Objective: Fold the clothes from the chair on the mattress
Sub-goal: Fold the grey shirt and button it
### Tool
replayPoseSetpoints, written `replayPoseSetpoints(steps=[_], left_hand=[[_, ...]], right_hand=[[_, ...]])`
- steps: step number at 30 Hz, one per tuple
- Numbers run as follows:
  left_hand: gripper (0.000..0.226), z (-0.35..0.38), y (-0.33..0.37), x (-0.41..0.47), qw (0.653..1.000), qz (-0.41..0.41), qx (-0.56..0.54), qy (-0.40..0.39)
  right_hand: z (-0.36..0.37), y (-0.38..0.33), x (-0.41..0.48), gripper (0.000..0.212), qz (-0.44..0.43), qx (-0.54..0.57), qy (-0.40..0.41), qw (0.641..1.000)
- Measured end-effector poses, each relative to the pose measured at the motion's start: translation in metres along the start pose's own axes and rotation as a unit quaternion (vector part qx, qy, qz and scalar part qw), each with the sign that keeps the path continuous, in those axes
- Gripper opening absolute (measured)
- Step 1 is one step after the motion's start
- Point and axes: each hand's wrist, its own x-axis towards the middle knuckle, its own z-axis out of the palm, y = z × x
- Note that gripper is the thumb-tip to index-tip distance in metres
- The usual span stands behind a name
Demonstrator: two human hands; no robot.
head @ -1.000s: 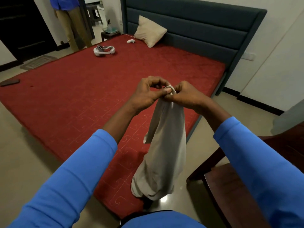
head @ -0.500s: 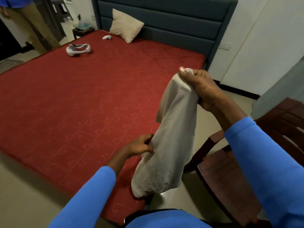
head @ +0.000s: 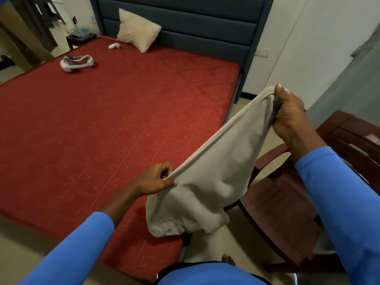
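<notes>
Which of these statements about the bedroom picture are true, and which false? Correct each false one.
1. The left grip and the right grip both hold a beige garment. True.
2. A beige pillow on the red mattress leans against the headboard. True.
3. The garment lies flat on the mattress. False: it hangs in the air between the grips.
4. The right grip is lower than the left. False: it is higher.
5. A wooden chair stands to the person's right. True.
</notes>
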Motion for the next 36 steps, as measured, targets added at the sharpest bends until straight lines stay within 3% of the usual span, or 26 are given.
replayPoseSetpoints(steps=[4,7,9,12,16,21,26,28,31,33,36], left_hand=[[0.021,-0.005,0.003,-0.012,0.990,-0.067,0.064,-0.110],[0.032,-0.005,0.003,-0.022,0.983,-0.097,0.114,-0.108],[0.036,-0.005,0.004,-0.031,0.993,-0.087,0.003,-0.085],[0.035,-0.014,0.006,-0.050,0.977,-0.092,-0.188,-0.025],[0.042,-0.022,0.008,-0.068,0.952,-0.069,-0.293,0.055],[0.029,-0.062,0.021,-0.077,0.972,-0.022,-0.121,0.202],[0.033,-0.102,0.040,-0.098,0.947,0.072,0.004,0.313],[0.035,-0.115,0.047,-0.103,0.956,0.044,0.107,0.270],[0.057,-0.129,0.047,-0.109,0.964,-0.048,0.215,0.151],[0.057,-0.129,0.047,-0.116,0.978,-0.053,0.157,0.127],[0.051,-0.117,0.062,-0.122,0.995,-0.059,-0.010,0.078]], right_hand=[[0.001,0.011,-0.002,0.015,0.037,0.037,0.012,0.999],[0.007,0.019,-0.005,0.014,0.045,0.041,0.010,0.998],[0.008,0.022,-0.005,0.017,0.054,0.057,0.008,0.997],[0.006,0.025,0.002,0.032,0.068,0.075,0.021,0.995],[0.009,0.029,0.007,0.040,0.071,0.070,0.023,0.995],[0.015,0.031,0.004,0.020,0.031,-0.008,0.014,0.999],[0.013,0.039,0.014,0.016,0.010,-0.022,-0.002,1.000],[0.015,0.045,0.018,0.020,-0.004,-0.051,-0.001,0.999],[0.020,0.058,0.020,0.028,-0.047,-0.163,0.039,0.985],[0.023,0.066,0.016,0.038,-0.049,-0.213,0.108,0.970],[0.031,0.071,0.011,0.040,-0.033,-0.194,0.196,0.961]])
